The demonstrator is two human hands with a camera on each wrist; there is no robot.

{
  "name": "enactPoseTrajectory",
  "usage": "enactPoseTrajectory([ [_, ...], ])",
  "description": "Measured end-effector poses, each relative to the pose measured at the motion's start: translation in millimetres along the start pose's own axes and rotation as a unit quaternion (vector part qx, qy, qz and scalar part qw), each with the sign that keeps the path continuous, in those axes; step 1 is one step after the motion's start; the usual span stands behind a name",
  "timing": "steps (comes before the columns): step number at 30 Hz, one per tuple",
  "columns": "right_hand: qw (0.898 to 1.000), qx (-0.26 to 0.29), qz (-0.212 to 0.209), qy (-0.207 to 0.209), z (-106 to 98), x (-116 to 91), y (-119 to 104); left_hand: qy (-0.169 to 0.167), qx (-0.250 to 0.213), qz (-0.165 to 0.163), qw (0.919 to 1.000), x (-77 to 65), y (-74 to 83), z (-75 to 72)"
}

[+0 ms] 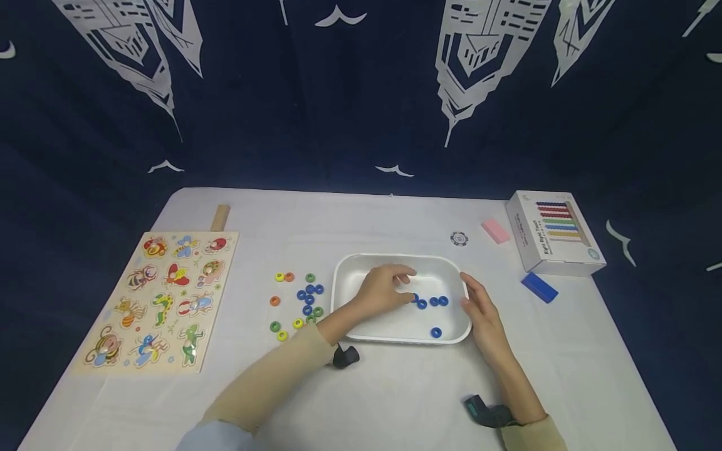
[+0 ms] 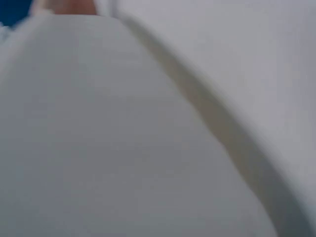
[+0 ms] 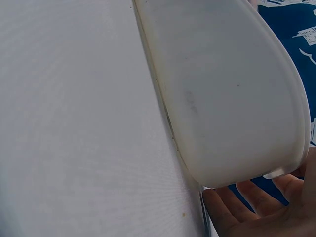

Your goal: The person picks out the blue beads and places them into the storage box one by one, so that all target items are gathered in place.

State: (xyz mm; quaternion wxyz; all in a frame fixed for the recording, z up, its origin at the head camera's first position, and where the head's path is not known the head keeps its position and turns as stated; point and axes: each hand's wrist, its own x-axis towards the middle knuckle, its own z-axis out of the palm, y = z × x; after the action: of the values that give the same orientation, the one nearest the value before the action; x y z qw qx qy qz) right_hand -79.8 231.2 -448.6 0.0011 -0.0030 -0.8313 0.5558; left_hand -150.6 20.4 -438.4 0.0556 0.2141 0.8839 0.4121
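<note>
In the head view my left hand (image 1: 383,291) is over the white tray (image 1: 395,339), its thumb and fingertips spread apart. The thumb tip is right at a blue bead (image 1: 415,297), which it partly covers; whether they touch I cannot tell. More blue beads (image 1: 434,302) lie in the tray, with one blue bead (image 1: 436,332) nearer its front. My right hand (image 1: 484,316) holds the tray's right end, thumb at the rim. In the right wrist view the fingers (image 3: 261,200) lie against the tray's outer wall (image 3: 237,108). The left wrist view is mostly blurred sleeve (image 2: 108,123).
Blue, green, yellow and orange beads (image 1: 309,289) lie left of the tray. A wooden animal puzzle board (image 1: 169,300) is farther left. At the right are a white box (image 1: 553,235), a pink block (image 1: 495,231), a blue block (image 1: 539,287) and a round chip (image 1: 459,238).
</note>
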Motion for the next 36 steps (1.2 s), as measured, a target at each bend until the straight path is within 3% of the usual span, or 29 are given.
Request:
enactPoseTrajectory([
  [3,1.0,-0.006,-0.001,0.001,-1.0,3.8,12.5,0.054,-0.034,0.047,0.9969,-16.2,7.0,-15.8],
  [6,1.0,-0.006,-0.002,0.004,-3.0,7.2,23.2,0.101,-0.073,0.087,0.9884,-35.7,8.2,-32.5],
  [9,1.0,-0.006,0.001,0.009,-4.0,6.0,20.9,0.14,-0.104,0.1,0.9795,-54.3,1.7,-50.6],
  [13,1.0,-0.001,0.002,0.011,-4.1,5.7,20.5,0.184,-0.127,0.074,0.972,-78.1,-16.6,-74.9],
  [16,1.0,0.001,0.003,0.011,-4.1,6.7,21.4,0.21,-0.132,0.033,0.9681,-93.5,-35.8,-88.2],
  [20,1.0,0.001,0.009,0.01,-4.5,7.2,20.5,0.243,-0.138,-0.012,0.96,-108.0,-60.3,-98.7],
  [23,1.0,0.006,0.01,0.008,-3.7,5.7,12.7,0.262,-0.143,-0.024,0.9541,-115.2,-72.8,-103.1],
  [29,1.0,0.005,0.008,0.007,0.5,0.1,-6.2,0.266,-0.135,-0.036,0.9538,-120.8,-89.1,-101.7],
  [36,1.0,0.007,0.011,0.002,0.7,4.5,10.0,0.186,-0.057,-0.106,0.9751,-121.2,-107.2,-87.9],
])
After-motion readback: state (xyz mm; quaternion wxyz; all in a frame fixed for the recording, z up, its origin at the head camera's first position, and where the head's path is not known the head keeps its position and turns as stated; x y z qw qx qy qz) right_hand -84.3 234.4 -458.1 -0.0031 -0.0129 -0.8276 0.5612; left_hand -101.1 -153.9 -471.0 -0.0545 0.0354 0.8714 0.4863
